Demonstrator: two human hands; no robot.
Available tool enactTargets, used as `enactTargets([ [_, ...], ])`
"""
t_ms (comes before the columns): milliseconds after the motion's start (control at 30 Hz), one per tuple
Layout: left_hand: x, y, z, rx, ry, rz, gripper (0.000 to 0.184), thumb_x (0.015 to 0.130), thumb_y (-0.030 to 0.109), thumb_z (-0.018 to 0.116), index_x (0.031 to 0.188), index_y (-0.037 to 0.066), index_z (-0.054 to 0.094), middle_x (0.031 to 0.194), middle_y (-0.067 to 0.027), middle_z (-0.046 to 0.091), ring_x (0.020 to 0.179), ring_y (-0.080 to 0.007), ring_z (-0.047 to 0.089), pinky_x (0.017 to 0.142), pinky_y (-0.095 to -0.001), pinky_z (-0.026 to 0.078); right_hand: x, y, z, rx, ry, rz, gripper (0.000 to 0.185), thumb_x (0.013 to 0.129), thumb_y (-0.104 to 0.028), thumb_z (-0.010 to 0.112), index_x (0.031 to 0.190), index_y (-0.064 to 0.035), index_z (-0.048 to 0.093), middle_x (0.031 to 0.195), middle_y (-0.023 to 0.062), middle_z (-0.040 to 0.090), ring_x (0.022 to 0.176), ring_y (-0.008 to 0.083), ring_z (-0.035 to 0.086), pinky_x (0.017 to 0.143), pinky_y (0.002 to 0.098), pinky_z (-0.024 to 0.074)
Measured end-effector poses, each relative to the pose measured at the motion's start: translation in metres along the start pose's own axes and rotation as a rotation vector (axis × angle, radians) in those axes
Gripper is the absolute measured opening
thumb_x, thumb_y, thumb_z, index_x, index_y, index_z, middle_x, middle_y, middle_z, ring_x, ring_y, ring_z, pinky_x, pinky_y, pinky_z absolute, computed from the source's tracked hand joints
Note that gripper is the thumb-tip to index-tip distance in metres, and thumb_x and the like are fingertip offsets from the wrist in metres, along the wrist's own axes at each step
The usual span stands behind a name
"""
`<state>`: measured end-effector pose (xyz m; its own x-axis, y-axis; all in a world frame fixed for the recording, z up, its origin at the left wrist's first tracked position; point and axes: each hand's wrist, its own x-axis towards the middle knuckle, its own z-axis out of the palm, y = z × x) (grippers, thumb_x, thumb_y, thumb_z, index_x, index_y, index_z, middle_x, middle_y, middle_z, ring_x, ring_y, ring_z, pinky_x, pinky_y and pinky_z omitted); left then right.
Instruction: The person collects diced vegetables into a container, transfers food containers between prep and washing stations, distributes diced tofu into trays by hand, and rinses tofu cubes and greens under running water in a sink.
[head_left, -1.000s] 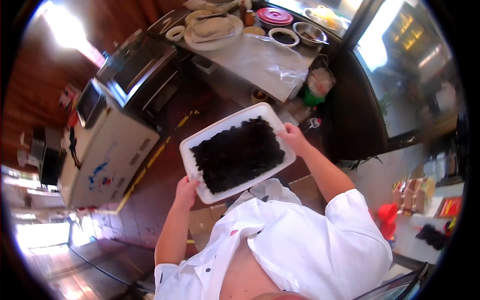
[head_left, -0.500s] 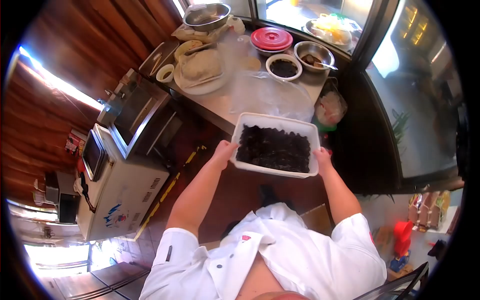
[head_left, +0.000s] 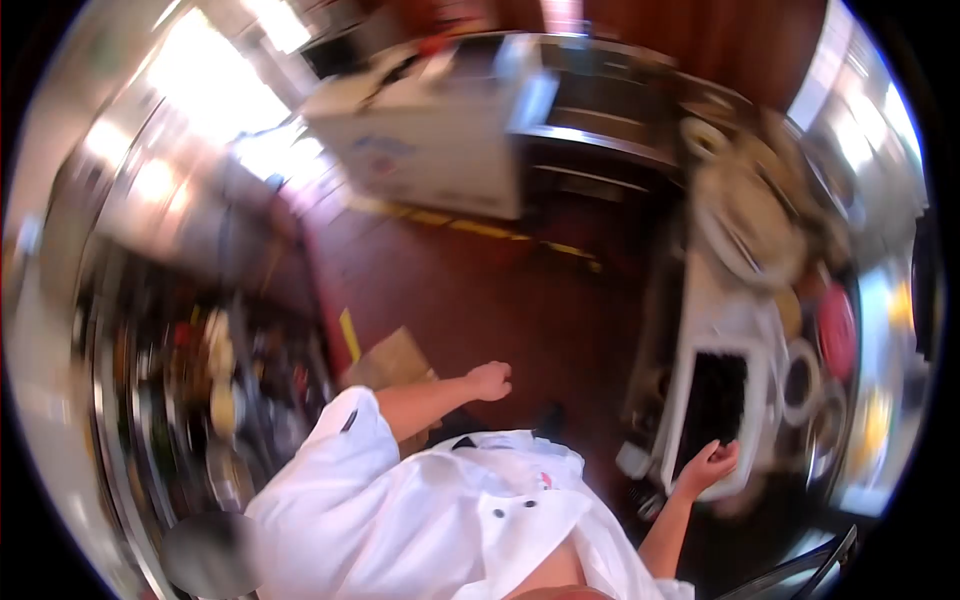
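A white rectangular tub (head_left: 682,400) rests on the counter at the right, holding a dark, nearly black mass (head_left: 718,400) whose kind I cannot make out. At the tub's near end is my right hand (head_left: 710,464), fingers apart and loosely bent, with nothing in them. Blur hides whether it touches the rim. My left hand (head_left: 490,381) hangs over the dark red floor, away from the tub. Its fingers are curled in, and nothing shows in them.
Beside the tub on the counter stand a bowl of dark liquid (head_left: 800,382), a red lid (head_left: 836,330) and a large round plate (head_left: 745,225). A white chest-like appliance (head_left: 430,155) stands across the floor. Blurred shelves (head_left: 220,400) line the left, near a cardboard box (head_left: 395,360).
The tub, earlier held between both hands, now sits on the counter. Both hands have let go. My view has swung left, and my left hand is now well away from the tub.
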<state>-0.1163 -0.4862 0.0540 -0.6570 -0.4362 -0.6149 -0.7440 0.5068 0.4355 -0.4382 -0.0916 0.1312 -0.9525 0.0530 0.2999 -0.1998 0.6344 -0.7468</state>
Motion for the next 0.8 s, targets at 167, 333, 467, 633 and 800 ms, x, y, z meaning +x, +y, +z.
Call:
enactTargets([
  [167,-0.161,-0.165,0.080,-0.340,0.326,-0.576,0.037,0.084,0.024,0.059,0.110,-0.002,0.067,0.109,-0.0256,0.069,0.105,-0.0409,0.067,0.090,-0.0498,0.054,-0.048,-0.119,0.149,0.088,-1.124,-0.464,0.030,0.097,-0.016,0.064,0.123,-0.0006,0.060,0.099,0.0124,0.065,0.091,0.0211,0.064,0.081,0.0331,0.0522],
  [333,-0.310,-0.242,0.259,-1.007,0.577,-0.951,0.033,0.083,0.026,0.065,0.104,0.001,0.069,0.098,-0.0183,0.072,0.088,-0.0319,0.070,0.077,-0.0438,0.056,-0.216,-0.253,0.231,0.049,-1.527,-1.292,0.027,0.093,-0.015,0.067,0.116,-0.0010,0.063,0.099,0.0154,0.069,0.087,0.0261,0.069,0.080,0.0342,0.0549],
  [467,-0.415,-0.242,0.395,-1.843,0.918,-1.030,0.032,0.089,0.034,0.069,0.107,0.008,0.065,0.094,-0.0054,0.067,0.080,-0.0174,0.065,0.068,-0.0358,0.055,-0.409,-0.350,0.212,0.131,-1.771,-1.490,0.026,0.092,-0.014,0.068,0.113,-0.0001,0.064,0.098,0.0155,0.069,0.086,0.0270,0.070,0.079,0.0355,0.0556],
  [633,-0.567,-0.216,0.439,-2.191,1.794,-0.882,0.037,0.094,0.038,0.068,0.119,0.014,0.054,0.103,-0.0036,0.062,0.094,-0.0157,0.062,0.078,-0.0362,0.054,-0.644,-0.402,0.115,0.243,-2.117,-1.694,0.026,0.091,-0.015,0.068,0.111,0.0004,0.064,0.096,0.0152,0.069,0.086,0.0277,0.070,0.078,0.0362,0.0555],
  [800,-0.704,-0.259,0.440,-2.232,2.671,-0.911,0.048,0.089,0.041,0.073,0.124,0.014,0.053,0.126,-0.0099,0.049,0.114,-0.0258,0.052,0.088,-0.0438,0.054,-0.793,-0.392,0.043,0.098,-2.506,-1.967,0.031,0.091,-0.019,0.068,0.116,-0.0005,0.064,0.101,0.0163,0.070,0.090,0.0288,0.070,0.080,0.0370,0.0554],
])
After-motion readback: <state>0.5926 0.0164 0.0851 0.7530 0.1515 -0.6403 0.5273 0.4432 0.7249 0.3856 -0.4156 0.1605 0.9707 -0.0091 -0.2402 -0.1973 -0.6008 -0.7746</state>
